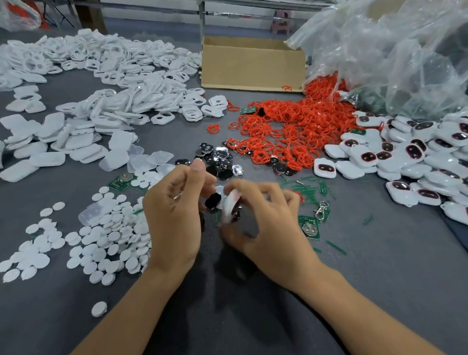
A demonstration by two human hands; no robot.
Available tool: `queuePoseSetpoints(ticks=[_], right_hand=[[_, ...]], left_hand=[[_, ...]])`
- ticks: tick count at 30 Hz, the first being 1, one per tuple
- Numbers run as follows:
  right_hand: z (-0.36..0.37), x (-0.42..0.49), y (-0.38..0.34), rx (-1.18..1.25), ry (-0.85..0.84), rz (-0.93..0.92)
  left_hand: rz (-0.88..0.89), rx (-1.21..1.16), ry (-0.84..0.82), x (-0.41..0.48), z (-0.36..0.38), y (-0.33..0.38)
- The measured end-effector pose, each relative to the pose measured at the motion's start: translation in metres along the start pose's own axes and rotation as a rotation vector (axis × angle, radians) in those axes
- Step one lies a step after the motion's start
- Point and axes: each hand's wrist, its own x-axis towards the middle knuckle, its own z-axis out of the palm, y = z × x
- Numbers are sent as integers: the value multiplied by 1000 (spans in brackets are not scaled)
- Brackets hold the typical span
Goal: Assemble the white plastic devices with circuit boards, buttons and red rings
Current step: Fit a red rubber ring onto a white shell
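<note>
Evidently both hands work chest-close for control: the right hand [264, 218] grips a blurred white plastic shell [230, 204]. The left hand [172, 214] pinches a small black button piece [213, 201] beside it, probably to seat it.

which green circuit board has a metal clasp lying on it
The board just right of the right hand; a silver clasp rests on its upper corner. The board left of the hands has none.

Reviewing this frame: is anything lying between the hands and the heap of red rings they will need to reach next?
Yes, loosely. A scatter of black and shiny button pieces lies on the grey table between the left hand, the right hand and the red rings. They are flat, so a hand can likely pass over them.
</note>
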Motion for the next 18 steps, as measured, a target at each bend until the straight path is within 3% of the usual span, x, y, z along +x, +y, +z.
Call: queuePoseSetpoints(ticks=[4,7,10,12,15,18], right_hand=[[-1,2,1,-34,-55,-4],[-2,1,1,-39,14,-9],[-2,1,1,-52,-86,-16],[-2,2,0,-28,-12,1],[-9,6,-2,171,168,58],[-15,9,-1,451,90,213]], left_hand=[[-16,-51,16,-1,0,2],[-15,-45,9,-1,0,3],[-24,-42,-7,-2,-1,3],[-34,-23,-47,-1,-2,2],[-56,2,-192,-2,0,1],[-44,55,-285,-5,2,0]])
